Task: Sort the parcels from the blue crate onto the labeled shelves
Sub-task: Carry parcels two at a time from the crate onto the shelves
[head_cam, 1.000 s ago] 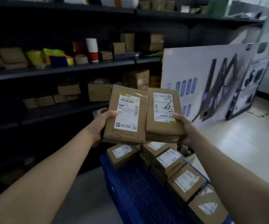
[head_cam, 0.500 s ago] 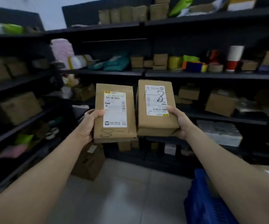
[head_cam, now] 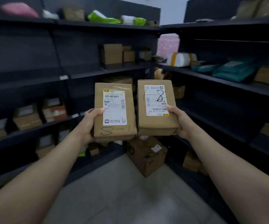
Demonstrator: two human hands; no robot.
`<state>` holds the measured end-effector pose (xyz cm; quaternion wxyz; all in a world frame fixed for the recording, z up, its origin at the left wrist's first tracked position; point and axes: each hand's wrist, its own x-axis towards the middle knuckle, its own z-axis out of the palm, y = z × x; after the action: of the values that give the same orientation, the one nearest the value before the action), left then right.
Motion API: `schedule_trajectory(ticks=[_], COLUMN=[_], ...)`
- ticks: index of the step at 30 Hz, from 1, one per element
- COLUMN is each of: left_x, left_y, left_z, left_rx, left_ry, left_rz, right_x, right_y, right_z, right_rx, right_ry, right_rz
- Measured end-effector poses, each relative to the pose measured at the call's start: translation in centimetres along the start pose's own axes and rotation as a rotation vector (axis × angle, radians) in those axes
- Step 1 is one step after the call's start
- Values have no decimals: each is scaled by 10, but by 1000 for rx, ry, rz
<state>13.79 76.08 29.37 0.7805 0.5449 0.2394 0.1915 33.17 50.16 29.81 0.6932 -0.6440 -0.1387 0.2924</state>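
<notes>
Two bare forearms reach in from the bottom corners of the frame toward its centre. The left grip [head_cam: 88,125], a bare hand, is clasped round the left edge of a flat brown cardboard parcel with a white printed label [head_cam: 114,110]. The thumb lies on the front and the other fingers are hidden behind. "8—1" is handwritten in black marker under the label; the print itself is too small to read.

Just right of it, the right grip [head_cam: 181,122] grasps a second flat brown cardboard parcel [head_cam: 157,107] by its lower right edge, thumb on the label and fingers hidden behind. Its white label sits upside down, with a marker scrawl that looks like "1—8". Both parcels are held upright in mid-air, facing the camera. I cannot tell whether their lower corners touch.

Dark metal shelving fills the left of the frame [head_cam: 33,75] and more dark shelving fills the right [head_cam: 227,81]; the two runs meet in a corner at upper centre. Everything on them is blurred. There are brown boxes at middle left, bright green bags [head_cam: 103,17] on the top shelf, and teal mailer bags [head_cam: 234,71] at the right. Small white shelf tags [head_cam: 64,77] cannot be read.

Below the held parcels, a large brown carton [head_cam: 146,156] stands on the pale tiled floor [head_cam: 130,199], its top partly hidden by them.
</notes>
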Motion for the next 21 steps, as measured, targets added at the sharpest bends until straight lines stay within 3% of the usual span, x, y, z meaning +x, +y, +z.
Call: schedule_trajectory(ticks=[11, 21], left_x=[-13, -61], left_y=[1, -18], left_z=[-131, -263], left_rx=[-108, -175], left_ry=[522, 884], left_rz=[109, 90], right_x=[144, 168], right_y=[24, 75], right_z=[162, 322], right_rx=[-137, -317], right_ry=[-463, -688], right_rz=[176, 280])
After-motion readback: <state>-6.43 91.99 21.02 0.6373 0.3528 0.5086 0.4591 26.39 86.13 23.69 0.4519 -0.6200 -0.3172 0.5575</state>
